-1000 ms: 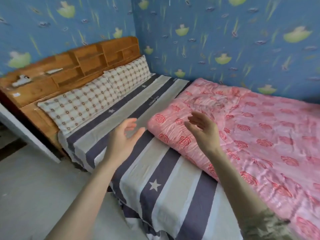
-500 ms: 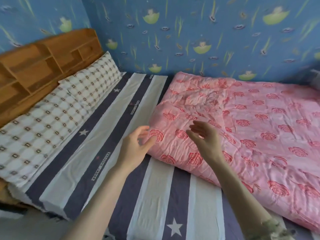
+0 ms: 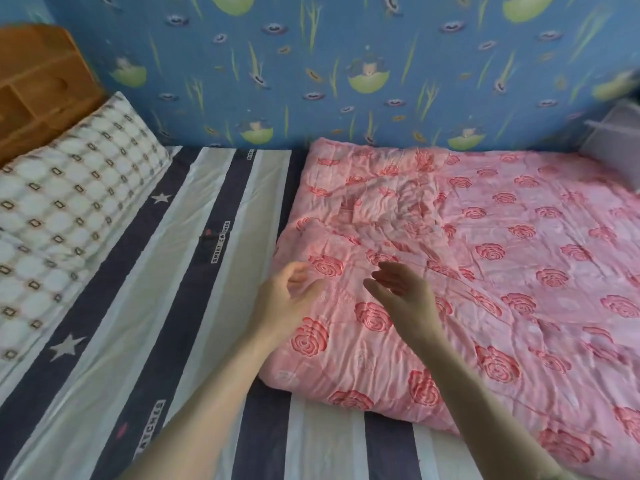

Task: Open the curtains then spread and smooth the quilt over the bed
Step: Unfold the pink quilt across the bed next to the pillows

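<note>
With both hands loosely spread and nothing held, the left hand (image 3: 287, 303) and right hand (image 3: 403, 299) are poised over the folded pink quilt (image 3: 450, 271) at right of frame, whose left edge is best gripped firmly and drawn evenly across the striped sheet (image 3: 194, 289) towards the pillow (image 3: 69, 202).

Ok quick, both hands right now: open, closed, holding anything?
Left hand: open, fingers curled, empty, over the quilt edge.
Right hand: open, empty, above the quilt.
</note>
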